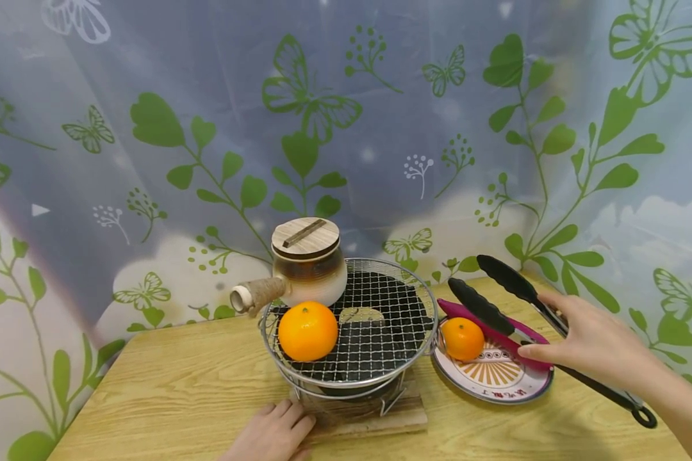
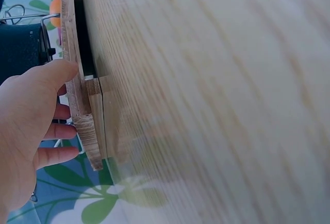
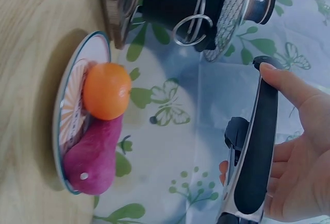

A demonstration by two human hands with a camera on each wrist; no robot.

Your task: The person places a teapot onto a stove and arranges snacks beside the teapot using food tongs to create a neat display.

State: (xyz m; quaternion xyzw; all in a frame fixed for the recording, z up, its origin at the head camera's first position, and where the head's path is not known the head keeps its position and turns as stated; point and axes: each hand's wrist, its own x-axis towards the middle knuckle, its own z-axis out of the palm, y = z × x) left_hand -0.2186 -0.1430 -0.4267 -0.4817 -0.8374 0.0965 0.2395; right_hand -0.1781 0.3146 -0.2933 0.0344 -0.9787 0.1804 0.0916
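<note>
My right hand (image 1: pixel 594 339) holds black-and-steel tongs (image 1: pixel 478 306), their arms spread apart with nothing between the tips. Below the tongs, a white patterned plate (image 1: pixel 519 392) carries a small orange (image 1: pixel 462 339) and a magenta, sweet-potato-shaped thing (image 3: pixel 95 159). My left hand (image 1: pixel 277 430) rests at the front left corner of a wooden board (image 1: pixel 392 419); in the left wrist view its thumb lies against the board's edge and its other fingers are fairly straight. On the board stands a small black stove topped by a round wire grill (image 1: pixel 392 320). A larger orange (image 1: pixel 308 331) sits on the grill's front left.
Behind the larger orange, a brown-and-cream pot (image 1: pixel 317 282) with a wooden lid stands on the grill, its rope-wrapped handle pointing left. A patterned cloth (image 1: pixel 380 128) hangs behind the wooden table (image 1: pixel 196 371). The plate stands close to the grill's right side.
</note>
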